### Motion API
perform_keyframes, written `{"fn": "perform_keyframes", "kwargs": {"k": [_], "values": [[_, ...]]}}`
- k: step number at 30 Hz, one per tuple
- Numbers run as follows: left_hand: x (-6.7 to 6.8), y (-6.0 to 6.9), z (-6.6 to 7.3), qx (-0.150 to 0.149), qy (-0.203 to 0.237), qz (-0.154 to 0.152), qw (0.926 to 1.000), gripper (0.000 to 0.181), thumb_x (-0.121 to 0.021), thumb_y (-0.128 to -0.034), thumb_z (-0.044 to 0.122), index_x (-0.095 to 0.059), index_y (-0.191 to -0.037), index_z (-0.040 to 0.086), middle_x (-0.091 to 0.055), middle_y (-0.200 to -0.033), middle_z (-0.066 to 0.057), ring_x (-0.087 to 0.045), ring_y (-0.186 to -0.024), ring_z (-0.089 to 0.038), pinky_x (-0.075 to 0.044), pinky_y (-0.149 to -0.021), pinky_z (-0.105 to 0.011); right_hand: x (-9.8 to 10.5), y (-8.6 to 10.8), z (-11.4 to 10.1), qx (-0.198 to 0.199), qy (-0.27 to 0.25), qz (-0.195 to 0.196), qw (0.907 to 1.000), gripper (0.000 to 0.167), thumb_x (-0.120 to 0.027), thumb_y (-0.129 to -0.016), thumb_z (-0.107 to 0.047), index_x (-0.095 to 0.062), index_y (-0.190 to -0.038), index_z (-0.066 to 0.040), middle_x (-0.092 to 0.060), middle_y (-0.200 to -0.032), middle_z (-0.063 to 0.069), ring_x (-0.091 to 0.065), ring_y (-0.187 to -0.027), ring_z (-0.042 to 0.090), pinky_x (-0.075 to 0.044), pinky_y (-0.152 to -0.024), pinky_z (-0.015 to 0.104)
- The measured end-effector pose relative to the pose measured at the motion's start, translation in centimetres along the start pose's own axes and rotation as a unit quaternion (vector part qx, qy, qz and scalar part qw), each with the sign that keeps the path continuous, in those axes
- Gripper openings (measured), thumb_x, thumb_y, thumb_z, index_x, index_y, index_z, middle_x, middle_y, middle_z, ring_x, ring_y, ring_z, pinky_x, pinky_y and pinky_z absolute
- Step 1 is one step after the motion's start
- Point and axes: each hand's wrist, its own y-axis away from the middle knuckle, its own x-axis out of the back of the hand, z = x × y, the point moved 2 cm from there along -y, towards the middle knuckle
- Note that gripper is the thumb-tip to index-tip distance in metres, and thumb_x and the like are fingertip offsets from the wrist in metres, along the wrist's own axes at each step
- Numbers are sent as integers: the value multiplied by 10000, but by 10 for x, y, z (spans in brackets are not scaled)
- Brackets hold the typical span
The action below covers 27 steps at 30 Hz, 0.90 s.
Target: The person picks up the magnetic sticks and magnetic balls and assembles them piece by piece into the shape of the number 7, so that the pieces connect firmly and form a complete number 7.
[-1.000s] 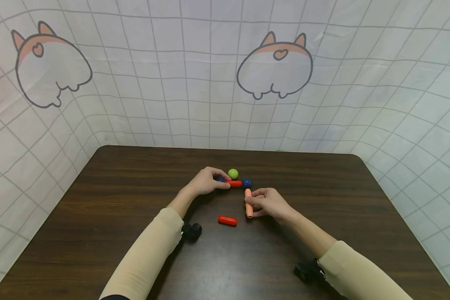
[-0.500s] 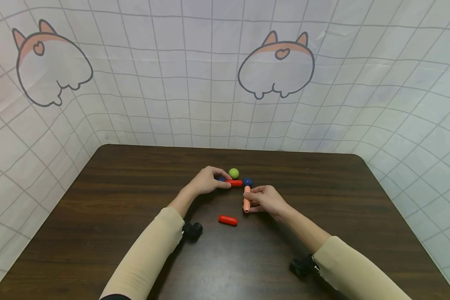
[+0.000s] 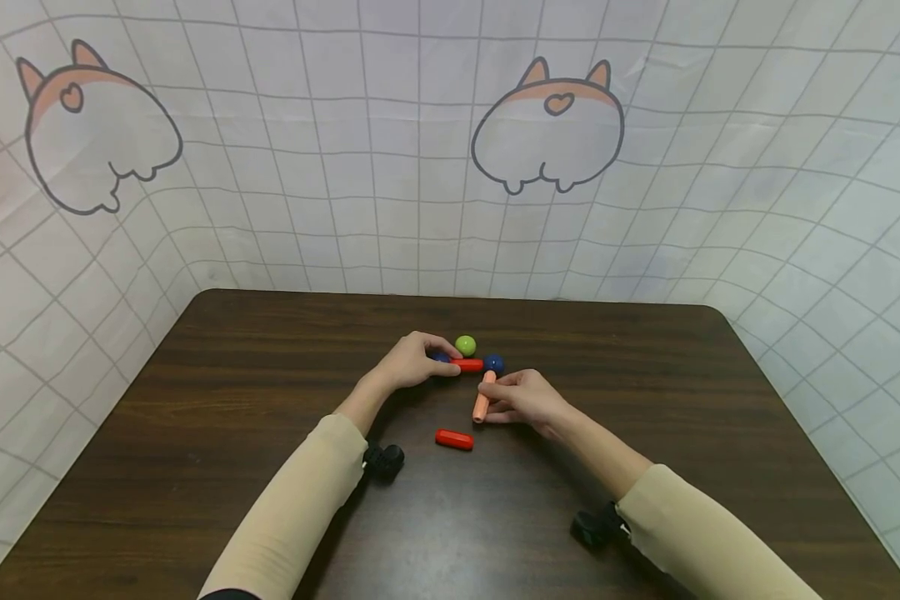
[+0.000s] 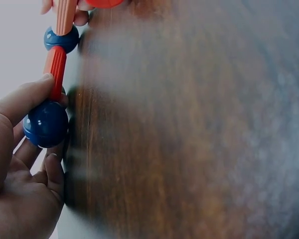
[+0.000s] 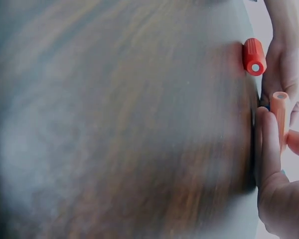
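Note:
My left hand (image 3: 411, 363) pinches a red magnetic rod (image 3: 468, 365), its thumb lying along the rod in the left wrist view. One blue ball (image 4: 46, 124) sits at the rod's near end, within that hand. At the other end is a second blue ball (image 3: 493, 363). Between thumb and fingers, my right hand (image 3: 531, 402) holds an orange magnetic rod (image 3: 483, 400). Its upper end meets the second blue ball, and its lower end slants toward the left. Fingers partly cover the first ball in the head view.
A green ball (image 3: 466, 346) lies just behind the joined red rod. Nearer the person, a loose red rod (image 3: 453, 439) lies on the dark wooden table (image 3: 270, 350). A white gridded curtain (image 3: 390, 167) hangs behind and on both sides.
My right hand has moved slightly left with the orange rod. The rod's lower end has swung left, and its upper end has come up to the blue ball. My left hand stays put.

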Motion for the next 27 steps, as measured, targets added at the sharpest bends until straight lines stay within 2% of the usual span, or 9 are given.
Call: {"fn": "perform_keyframes", "kwargs": {"k": [5,14,27], "values": [[-1,0,0,21,1,21,10000,186,-813,-911,289,-799,-1073,199,-684,-1221,-32,-583,-1138,-239,-451,-1002,-468,-1,-2,-1,-191,-234,40,9995,371,-669,-1023,-165,-643,-1228,143,-729,-963,158,-742,-824,190,-585,-780,312],[-2,-1,0,-17,-10,26,10000,185,-807,-916,288,-797,-1072,189,-681,-1216,-32,-581,-1130,-235,-449,-999,-467,-3,-5,0,-355,-1059,-147,9936,344,-652,-1020,-76,-597,-1257,167,-714,-1026,170,-740,-897,209,-574,-843,345],[-4,-1,-1,20,14,83,10000,178,-822,-902,285,-798,-1056,199,-684,-1199,-23,-584,-1088,-225,-470,-943,-438,-3,-8,2,-388,-1155,-171,9924,352,-643,-1023,-62,-584,-1277,174,-719,-1035,173,-742,-915,204,-569,-852,325]]}}
